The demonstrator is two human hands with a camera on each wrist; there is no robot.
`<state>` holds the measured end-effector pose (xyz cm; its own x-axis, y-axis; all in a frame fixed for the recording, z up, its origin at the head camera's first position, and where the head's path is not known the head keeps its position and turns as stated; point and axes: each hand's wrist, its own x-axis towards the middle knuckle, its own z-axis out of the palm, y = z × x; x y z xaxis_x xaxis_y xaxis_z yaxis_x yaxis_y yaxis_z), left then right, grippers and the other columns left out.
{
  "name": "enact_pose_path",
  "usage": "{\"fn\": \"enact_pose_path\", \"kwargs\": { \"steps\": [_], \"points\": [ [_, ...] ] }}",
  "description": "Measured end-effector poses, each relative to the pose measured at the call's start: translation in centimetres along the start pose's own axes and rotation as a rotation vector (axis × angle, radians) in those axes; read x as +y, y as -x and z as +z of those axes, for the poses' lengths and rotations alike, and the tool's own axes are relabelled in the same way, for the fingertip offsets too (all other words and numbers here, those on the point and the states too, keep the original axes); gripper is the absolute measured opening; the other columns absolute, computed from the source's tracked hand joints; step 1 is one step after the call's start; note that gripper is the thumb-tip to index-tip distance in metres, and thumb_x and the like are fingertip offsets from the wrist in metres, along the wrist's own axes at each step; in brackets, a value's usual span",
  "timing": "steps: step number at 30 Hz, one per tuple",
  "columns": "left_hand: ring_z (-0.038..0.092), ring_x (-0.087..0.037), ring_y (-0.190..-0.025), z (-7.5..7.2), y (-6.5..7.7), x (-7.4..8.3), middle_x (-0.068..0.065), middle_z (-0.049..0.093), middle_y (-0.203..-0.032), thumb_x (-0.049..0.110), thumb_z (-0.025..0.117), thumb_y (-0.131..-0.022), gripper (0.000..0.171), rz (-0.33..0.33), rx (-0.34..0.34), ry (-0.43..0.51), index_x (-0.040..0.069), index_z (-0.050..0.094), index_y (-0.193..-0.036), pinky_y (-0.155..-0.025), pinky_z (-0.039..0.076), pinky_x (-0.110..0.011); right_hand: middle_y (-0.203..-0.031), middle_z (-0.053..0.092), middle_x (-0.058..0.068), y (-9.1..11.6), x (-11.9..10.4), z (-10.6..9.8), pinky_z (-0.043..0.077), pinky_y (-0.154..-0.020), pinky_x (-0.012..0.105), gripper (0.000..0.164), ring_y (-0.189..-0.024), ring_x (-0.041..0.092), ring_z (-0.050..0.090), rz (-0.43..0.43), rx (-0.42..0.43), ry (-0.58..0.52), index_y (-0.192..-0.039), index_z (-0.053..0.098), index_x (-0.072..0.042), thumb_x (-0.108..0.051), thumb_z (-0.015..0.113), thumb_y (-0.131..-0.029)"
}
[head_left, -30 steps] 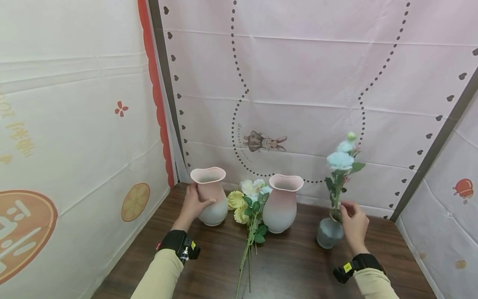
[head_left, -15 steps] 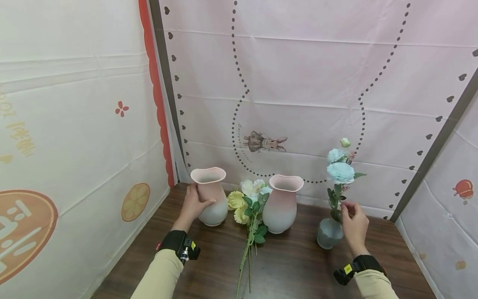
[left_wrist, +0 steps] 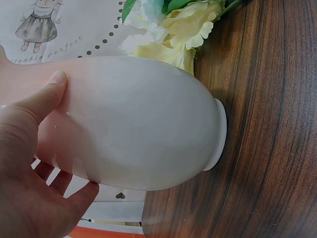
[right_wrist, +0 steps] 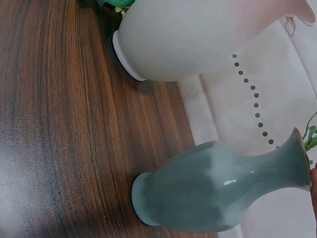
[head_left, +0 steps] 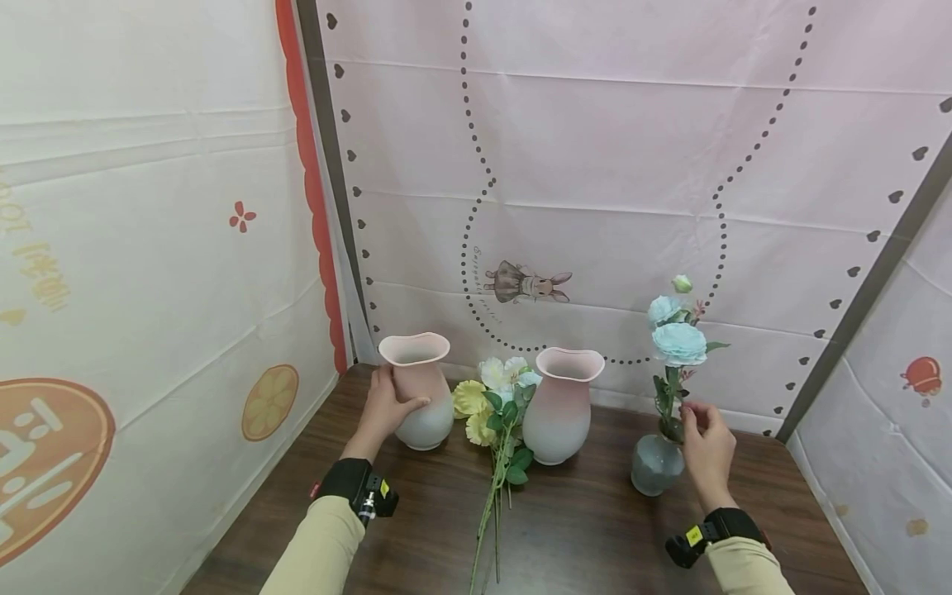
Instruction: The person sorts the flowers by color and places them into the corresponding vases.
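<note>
On the left, my left hand [head_left: 383, 413] grips a pink-to-white ceramic vase [head_left: 424, 401] at its neck. In the left wrist view, the thumb lies across the vase's [left_wrist: 143, 124] pink part, with the fingers round the far side. At the right, my right hand [head_left: 706, 450] is at the mouth of a small blue-green vase [head_left: 657, 467], its curled fingers at the rim. In the right wrist view, a fingertip [right_wrist: 314, 181] meets the rim of this upright vase [right_wrist: 208, 186]. A pale blue artificial flower [head_left: 679, 344] with a bud stands in it.
A second pink-to-white vase [head_left: 559, 417] stands mid-table. Beside it lie yellow flowers [head_left: 470, 398] and white flowers [head_left: 506, 374], their stems [head_left: 491, 504] pointing to the front. Cloth walls [head_left: 595, 165] enclose the brown wooden table [head_left: 580, 537].
The pale blue flower has dropped slightly and turned, its bloom facing forward and bud shifting left. Both hands and the vases stay almost in place.
</note>
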<state>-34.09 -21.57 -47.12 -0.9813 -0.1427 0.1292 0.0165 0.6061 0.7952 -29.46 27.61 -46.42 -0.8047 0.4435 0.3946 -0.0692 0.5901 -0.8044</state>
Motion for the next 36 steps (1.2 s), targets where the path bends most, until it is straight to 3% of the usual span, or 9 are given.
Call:
{"fn": "enact_pose_path", "kwargs": {
  "steps": [3, 8, 10, 12, 18, 20, 24, 32, 36],
  "points": [
    [0.028, -0.046, -0.146, 0.0, 0.0, 0.0, -0.027, 0.024, -0.154, 0.028, 0.080, -0.084, 0.101, 0.000, 0.001, 0.001, 0.003, 0.013, -0.155, -0.122, 0.026, -0.060, -0.116, 0.069, 0.021, 0.0, 0.0, 0.0, 0.035, -0.070, -0.001, 0.033, -0.088, -0.004, 0.052, 0.002, -0.001, 0.000, -0.118, 0.061, 0.001, -0.026, 0.046, -0.106],
    [0.028, -0.046, -0.146, 0.0, 0.0, 0.1, -0.027, 0.024, -0.153, 0.029, 0.080, -0.084, 0.101, 0.000, 0.001, 0.002, 0.003, 0.013, -0.155, -0.122, 0.026, -0.060, -0.119, 0.068, 0.021, 0.0, -0.1, -0.1, 0.037, -0.074, 0.005, 0.036, -0.105, 0.025, 0.062, 0.017, -0.013, -0.014, -0.120, 0.060, 0.001, -0.028, 0.043, -0.106],
    [0.028, -0.046, -0.146, 0.0, 0.0, 0.1, -0.027, 0.024, -0.153, 0.029, 0.080, -0.084, 0.101, 0.000, 0.001, 0.000, 0.003, 0.013, -0.155, -0.122, 0.026, -0.060, -0.119, 0.068, 0.021, 0.1, -0.2, -0.1, 0.038, -0.076, 0.008, 0.037, -0.107, 0.029, 0.062, 0.022, -0.016, -0.019, -0.121, 0.060, 0.001, -0.029, 0.042, -0.107],
    [0.029, -0.046, -0.146, 0.0, 0.0, 0.1, -0.027, 0.024, -0.153, 0.029, 0.080, -0.084, 0.101, -0.001, 0.002, 0.000, 0.003, 0.013, -0.155, -0.122, 0.026, -0.060, -0.119, 0.068, 0.020, 0.1, -0.3, -0.2, 0.039, -0.077, 0.009, 0.038, -0.106, 0.025, 0.061, 0.024, -0.013, -0.026, -0.120, 0.060, 0.001, -0.030, 0.041, -0.107],
    [0.029, -0.046, -0.146, 0.0, -0.1, -0.1, -0.028, 0.024, -0.153, 0.029, 0.080, -0.084, 0.101, 0.002, 0.001, -0.002, 0.002, 0.014, -0.154, -0.122, 0.027, -0.060, -0.123, 0.067, 0.022, -0.1, -0.7, -0.4, 0.039, -0.075, -0.004, 0.043, -0.089, -0.014, 0.051, 0.016, 0.002, -0.085, -0.123, 0.059, 0.001, -0.035, 0.041, -0.107],
    [0.029, -0.046, -0.146, 0.0, -0.1, -0.2, -0.028, 0.024, -0.153, 0.029, 0.080, -0.084, 0.100, 0.004, 0.000, -0.005, 0.002, 0.013, -0.154, -0.122, 0.027, -0.060, -0.124, 0.066, 0.021, -0.2, -0.9, -0.5, 0.041, -0.075, -0.007, 0.044, -0.088, -0.020, 0.048, 0.015, 0.008, -0.123, -0.125, 0.058, 0.001, -0.035, 0.040, -0.107],
    [0.029, -0.046, -0.146, 0.0, -0.1, -0.2, -0.028, 0.025, -0.152, 0.029, 0.080, -0.084, 0.100, 0.006, 0.001, -0.010, 0.002, 0.014, -0.154, -0.122, 0.027, -0.060, -0.121, 0.065, 0.016, -0.4, -1.5, -0.8, 0.045, -0.080, -0.005, 0.042, -0.093, -0.019, 0.052, 0.013, 0.037, -0.200, -0.128, 0.056, 0.000, -0.032, 0.039, -0.107],
    [0.029, -0.046, -0.145, 0.1, -0.1, -0.2, -0.028, 0.025, -0.152, 0.029, 0.080, -0.084, 0.100, 0.007, 0.002, -0.009, 0.002, 0.014, -0.154, -0.122, 0.027, -0.060, -0.103, 0.059, -0.017, -1.1, -2.9, -1.9, 0.049, -0.088, 0.000, 0.033, -0.100, -0.010, 0.058, -0.039, 0.144, -0.387, -0.128, 0.055, 0.001, -0.021, 0.044, -0.106],
    [0.029, -0.046, -0.146, 0.0, -0.2, -0.2, -0.028, 0.025, -0.152, 0.029, 0.080, -0.084, 0.100, 0.007, 0.001, -0.012, 0.002, 0.014, -0.154, -0.123, 0.027, -0.060, -0.103, 0.057, -0.017, -0.9, -4.6, -2.9, 0.049, -0.093, 0.003, 0.031, -0.103, -0.008, 0.059, -0.098, 0.190, -0.448, -0.129, 0.053, 0.006, -0.013, 0.044, -0.105]
  ]
}}
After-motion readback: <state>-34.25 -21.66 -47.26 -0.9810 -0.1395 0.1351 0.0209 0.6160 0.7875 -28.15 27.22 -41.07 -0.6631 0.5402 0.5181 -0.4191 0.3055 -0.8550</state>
